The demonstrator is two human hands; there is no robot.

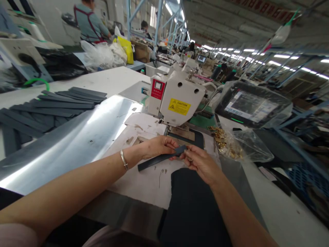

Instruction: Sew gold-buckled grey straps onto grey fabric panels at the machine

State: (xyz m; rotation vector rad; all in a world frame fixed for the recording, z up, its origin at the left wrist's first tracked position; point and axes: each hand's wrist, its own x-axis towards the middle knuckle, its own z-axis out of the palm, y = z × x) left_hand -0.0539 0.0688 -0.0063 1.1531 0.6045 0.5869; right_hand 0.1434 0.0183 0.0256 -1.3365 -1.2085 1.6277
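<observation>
Between my two hands is a narrow dark grey strip (159, 160), held just in front of the sewing machine head (180, 92). My left hand (161, 146) pinches the strip near its upper end. At that same end, the fingers of my right hand (199, 161) are closed on the tip; whether they hold a small extra part there is hidden. A large dark panel (192, 202) lies below my hands, toward my lap. Under the machine head sits a clamp plate (182, 133) with dark material around it.
Many dark strips (51, 109) lie piled on the left. A clear bag of gold-coloured metal pieces (228, 144) rests at the right, below a plastic-wrapped control screen (252, 104). A shiny metal plate (102, 127) covers the table's left side. Another person (91, 22) works at the back left.
</observation>
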